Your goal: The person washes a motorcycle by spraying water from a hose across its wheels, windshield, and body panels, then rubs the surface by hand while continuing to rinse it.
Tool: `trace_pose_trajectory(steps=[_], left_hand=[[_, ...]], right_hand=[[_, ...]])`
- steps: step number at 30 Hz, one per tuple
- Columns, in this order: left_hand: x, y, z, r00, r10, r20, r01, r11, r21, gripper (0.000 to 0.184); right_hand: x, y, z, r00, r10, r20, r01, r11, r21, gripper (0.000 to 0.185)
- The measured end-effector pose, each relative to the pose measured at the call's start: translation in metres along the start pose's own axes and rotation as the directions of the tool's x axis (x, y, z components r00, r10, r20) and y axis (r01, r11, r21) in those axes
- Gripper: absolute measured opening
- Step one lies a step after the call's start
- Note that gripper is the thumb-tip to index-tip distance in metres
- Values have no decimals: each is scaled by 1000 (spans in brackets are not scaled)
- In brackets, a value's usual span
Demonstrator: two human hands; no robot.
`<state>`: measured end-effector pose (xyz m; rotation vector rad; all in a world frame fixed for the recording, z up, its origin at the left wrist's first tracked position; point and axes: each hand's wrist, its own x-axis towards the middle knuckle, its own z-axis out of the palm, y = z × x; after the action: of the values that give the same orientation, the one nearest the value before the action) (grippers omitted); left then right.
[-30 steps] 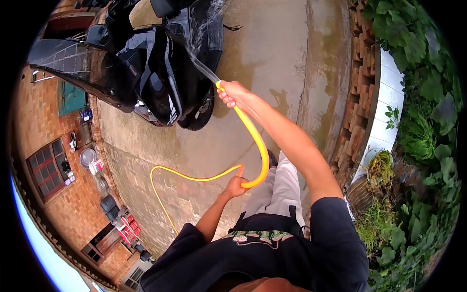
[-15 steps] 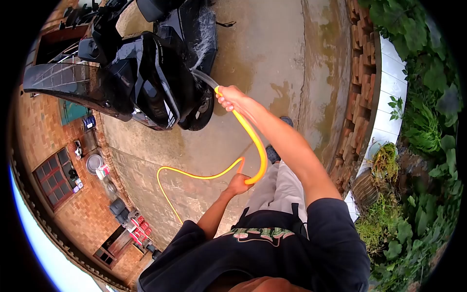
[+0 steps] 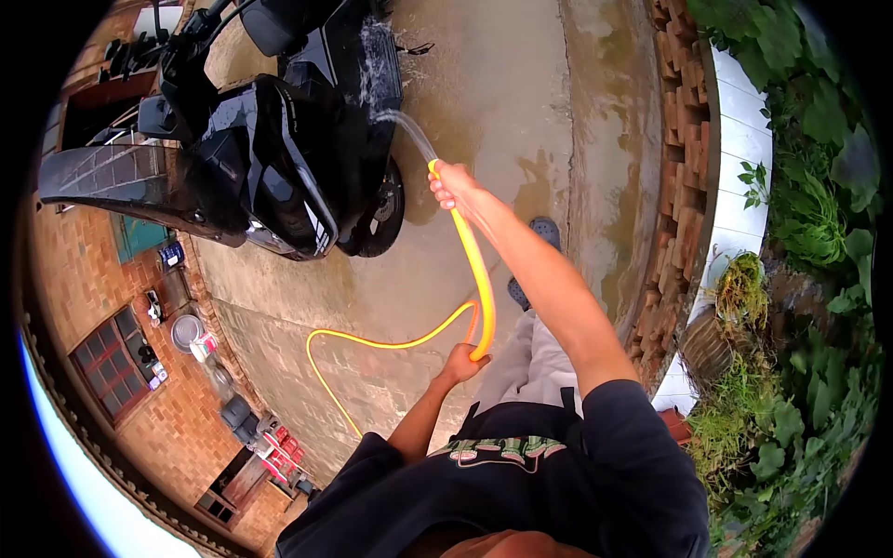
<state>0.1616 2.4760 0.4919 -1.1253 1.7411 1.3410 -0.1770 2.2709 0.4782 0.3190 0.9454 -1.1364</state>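
Observation:
A yellow hose (image 3: 475,265) runs between my two hands, and water pours from its open end. My right hand (image 3: 453,186) is closed around the hose just behind its mouth, arm stretched forward. Lower down, near my waist, my left hand (image 3: 464,364) grips a bend of the same hose. The water stream (image 3: 409,126) arcs onto the lower side of a black motor scooter (image 3: 279,167) and splashes along it. Its front wheel (image 3: 379,212) is on the near side, apart from my right hand.
Wet concrete ground (image 3: 484,56) spreads around the scooter. The hose's slack loops over paving at the left. A brick wall (image 3: 153,325) with buckets and crates stands left. Stacked bricks (image 3: 676,139), a white tiled ledge (image 3: 741,139) and plants (image 3: 819,232) line the right.
My right hand and the hose mouth have shifted a little right, away from the scooter. The water now leaves in a longer arc. Both hands keep their grip; the whole view has shifted slightly.

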Motion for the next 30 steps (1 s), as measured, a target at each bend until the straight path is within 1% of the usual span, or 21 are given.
trace_pose_trajectory(steps=[1,2,4,5,7,8,10,11,13,14,15,16,18,20,22,24,26,29,30], left_hand=[[0,-2,0,999,-49,2,49,998,-27,30],[-2,-4,1,999,-51,9,51,999,-15,30],[2,-5,2,1000,14,7,-14,1000,26,31],[4,-4,2,1000,17,10,-17,999,33,31],[6,-4,2,996,-86,21,87,996,-28,32],[8,-4,2,996,-90,20,90,996,-20,32],[12,-1,4,999,38,-27,-39,999,-17,33],[15,1,2,999,39,-26,-39,999,-13,33],[23,7,-1,998,-54,-12,54,999,8,34],[25,11,-3,998,-58,-11,58,998,13,34],[27,15,-4,998,-49,-43,48,999,-18,34],[30,17,-5,997,-39,-74,35,998,-50,35],[40,22,-11,996,-56,-72,52,996,-66,35],[44,34,-22,994,-79,-80,73,994,-83,35],[47,45,-29,996,-70,-60,67,997,-50,35],[48,51,-30,995,-78,-65,75,996,-44,34],[48,52,-29,994,-85,-73,83,996,-40,34],[44,52,-26,996,-57,-69,56,998,-22,32],[44,52,-25,998,-51,-48,50,999,-22,31]], right_hand=[[2,7,3,1000,-13,-29,10,994,-111,29],[2,13,3,999,43,16,-40,986,-163,29],[6,16,-2,1000,27,5,-27,991,-133,29],[8,14,-7,1000,22,2,-21,992,-127,29],[12,10,-12,998,-28,-64,25,998,-55,29],[12,10,-12,998,-30,-60,27,999,-47,29],[12,8,-13,1000,-15,-6,14,993,-121,29],[14,0,-17,999,-31,-27,30,998,-46,29],[18,-14,-17,998,-58,-20,57,997,-49,29],[19,-20,-14,997,-78,-12,78,996,-52,29],[20,-25,-10,999,-55,1,54,995,-87,28],[22,-32,-11,999,-54,0,53,995,-81,28],[25,-51,-13,991,-131,-35,133,989,68,28],[25,-60,-9,991,-134,-20,135,990,49,28],[31,-65,-5,998,-66,13,67,995,-76,29],[40,-64,-7,998,-70,-8,69,995,-71,29],[46,-63,-8,1000,-24,-10,23,996,-85,29],[53,-54,-7,1000,28,0,-28,994,-102,30],[55,-50,-7,999,52,-7,-52,993,-106,30]])
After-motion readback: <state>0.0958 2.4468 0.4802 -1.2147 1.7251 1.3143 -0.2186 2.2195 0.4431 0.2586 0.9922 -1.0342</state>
